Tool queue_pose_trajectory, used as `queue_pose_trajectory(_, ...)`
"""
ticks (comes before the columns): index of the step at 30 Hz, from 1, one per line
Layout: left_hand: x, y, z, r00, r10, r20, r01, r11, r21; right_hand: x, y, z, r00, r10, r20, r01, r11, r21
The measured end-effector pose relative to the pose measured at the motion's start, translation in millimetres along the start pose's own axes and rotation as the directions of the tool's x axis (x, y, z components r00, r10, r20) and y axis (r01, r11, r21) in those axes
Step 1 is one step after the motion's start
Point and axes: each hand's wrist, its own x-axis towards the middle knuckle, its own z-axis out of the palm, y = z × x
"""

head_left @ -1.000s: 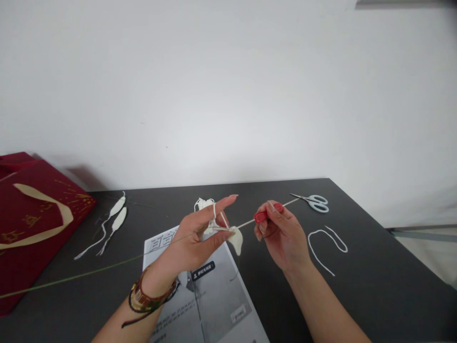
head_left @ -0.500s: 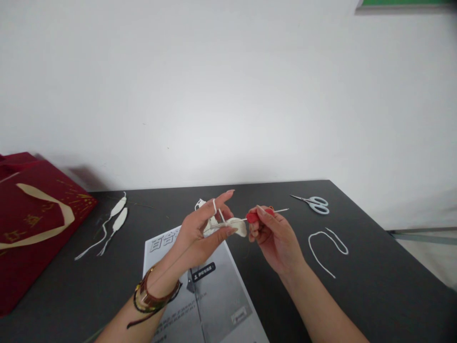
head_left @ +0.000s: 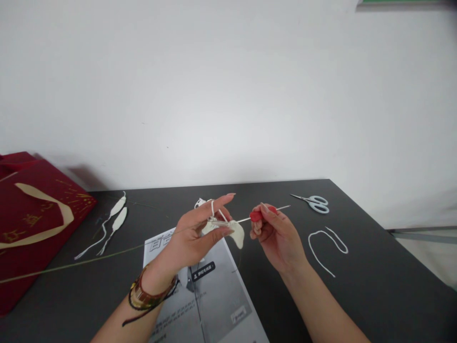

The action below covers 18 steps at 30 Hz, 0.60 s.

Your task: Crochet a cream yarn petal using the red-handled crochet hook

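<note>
My left hand point(head_left: 200, 233) pinches a small white crocheted piece point(head_left: 236, 234) between thumb and fingers, its index finger stretched out with white yarn point(head_left: 213, 207) looped round it. In my right hand point(head_left: 274, 233) is a crochet hook with a red grip point(head_left: 262, 214), held in a closed grasp. The hook's metal shaft reaches left to the top of the crocheted piece, where the yarn meets it. The tip is hard to make out among the fingers. A thin greenish strand point(head_left: 117, 253) runs from the left edge toward my left hand.
A printed sheet point(head_left: 214, 305) lies under my left hand on the dark table point(head_left: 357, 305). Scissors point(head_left: 314, 204) and a loose white cord point(head_left: 328, 232) are at right. Two white crocheted pieces with tails point(head_left: 120, 219) lie at left, beside a red gift bag point(head_left: 39, 214).
The hook has shifted slightly right, and the crocheted piece now hangs lower and more tilted. The greenish strand now stretches across the left side. Both hands keep their grips.
</note>
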Motion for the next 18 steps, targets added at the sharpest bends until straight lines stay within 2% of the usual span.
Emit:
queue_pose_trajectory(9, 3.3, 3.8, -1.8, 0.999, -0.040, -0.027, 0.039, 0.998, -0.042, -1.3, -1.8, 1.6, 0.996, -0.089, -0.004, 0.089, 0.995, -0.034)
queue_pose_trajectory(18, 2.8, 2.6, -5.3, 0.997, -0.068, 0.031, 0.069, 0.997, -0.045, -2.7, -3.5, 2.4, 0.986, -0.167, -0.012, 0.165, 0.982, -0.092)
